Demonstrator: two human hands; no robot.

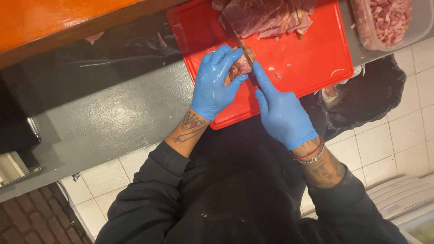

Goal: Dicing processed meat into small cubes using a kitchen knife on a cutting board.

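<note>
A small pink-red meat piece (238, 68) lies on the red cutting board (316, 58).

Clear plastic tub (418, 31) top right, pink meat bits

Bare red board (312, 58) to the rt of both gloved hands is open w/ only small scraps, far edge blocked by the sliced-meat pile (271, 16), plastic tub (418, 27) walls off far rt, grey counter (113, 117) to the left lies free.
</note>
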